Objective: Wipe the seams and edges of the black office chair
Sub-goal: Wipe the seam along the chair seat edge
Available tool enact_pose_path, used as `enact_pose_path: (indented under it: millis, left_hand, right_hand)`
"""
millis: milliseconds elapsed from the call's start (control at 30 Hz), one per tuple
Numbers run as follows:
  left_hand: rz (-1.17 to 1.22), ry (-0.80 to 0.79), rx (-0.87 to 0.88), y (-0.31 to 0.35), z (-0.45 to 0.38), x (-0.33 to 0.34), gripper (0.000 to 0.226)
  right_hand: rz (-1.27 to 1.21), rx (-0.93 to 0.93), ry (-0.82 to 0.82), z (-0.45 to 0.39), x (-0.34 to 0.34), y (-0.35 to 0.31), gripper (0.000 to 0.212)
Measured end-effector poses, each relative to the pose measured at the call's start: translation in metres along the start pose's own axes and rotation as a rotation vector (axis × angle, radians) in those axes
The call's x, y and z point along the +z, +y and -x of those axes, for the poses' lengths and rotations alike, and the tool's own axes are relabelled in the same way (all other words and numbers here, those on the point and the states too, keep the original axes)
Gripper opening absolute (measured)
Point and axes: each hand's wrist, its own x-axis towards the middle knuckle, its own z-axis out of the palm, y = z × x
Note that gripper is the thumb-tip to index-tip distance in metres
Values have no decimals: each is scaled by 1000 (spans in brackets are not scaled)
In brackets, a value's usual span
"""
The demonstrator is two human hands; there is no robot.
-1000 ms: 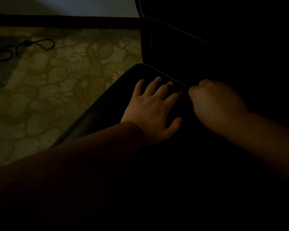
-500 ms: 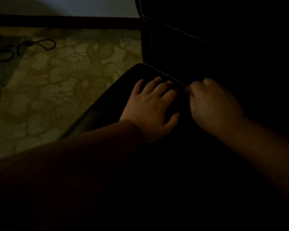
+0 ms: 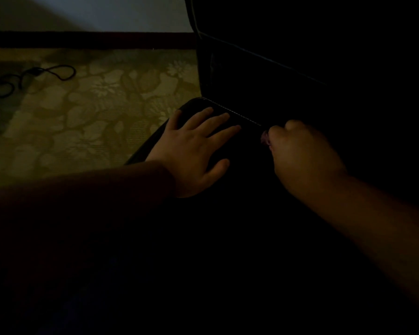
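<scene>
The black office chair fills the dark right half of the view, its seat below and its backrest rising behind. A pale stitched seam runs along the seat's rear edge. My left hand lies flat on the seat's left rear corner with fingers spread. My right hand is curled in a fist just right of it, at the seam where seat meets backrest. It pinches a small pinkish cloth that peeks out at the fingertips. Most of the cloth is hidden.
A patterned yellow-green carpet covers the floor to the left. A black cable lies coiled at the far left. A dark skirting board runs under a pale wall. The scene is very dim.
My left hand has slid slightly left along the seat. My right fist has shifted a little right along the seam, opening a gap between the hands, and the cloth now shows at its fingertips.
</scene>
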Motion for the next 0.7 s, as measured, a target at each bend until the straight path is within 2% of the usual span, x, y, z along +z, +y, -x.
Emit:
enact_pose_path:
  millis: [200, 333, 500, 700]
  left_hand:
    - [33, 27, -9, 2, -2, -1, 74]
    - [40, 38, -22, 0, -1, 0, 74]
    - [45, 49, -19, 2, -2, -1, 74]
    - [46, 66, -19, 1, -1, 1, 73]
  right_hand:
    - [45, 40, 17, -29, 2, -12, 28]
    - [-17, 20, 30, -28, 4, -11, 33]
    - [80, -71, -24, -19, -1, -6, 24]
    - [96, -7, -2, -35, -1, -23, 31]
